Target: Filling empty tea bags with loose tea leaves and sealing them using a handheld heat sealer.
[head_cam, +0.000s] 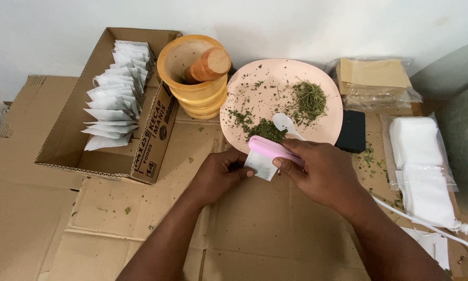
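the left hand pinches a small white filter sachet between thumb and fingertips, its grip closed on the sachet's left edge. the right hand is wrapped around a pink handheld sealer, grip closed on it, and the sealer's pink bar lies across the top edge of the sachet. the sachet sits low in front of the plate, between the two hands, just above the flattened cardboard that covers the surface.

right behind the hands is a round pink plate with dried green herb on it: a loose heap toward the right, a darker crushed pile at the near rim, and crumbs scattered across the rest. a white plastic spoon lies at the plate's near edge, touching the crushed pile. a black block rests just beside the plate on its right.

left of the plate stands a wooden mortar with a wooden pestle leaning inside it. further left an open cardboard box holds a row of white sachets standing on edge.

to the right, a clear bag of tan paper sheets lies at the back, and nearer lies a clear pack of white sachets. a white cord runs from under the right wrist toward the right edge. green flecks are scattered over the cardboard.
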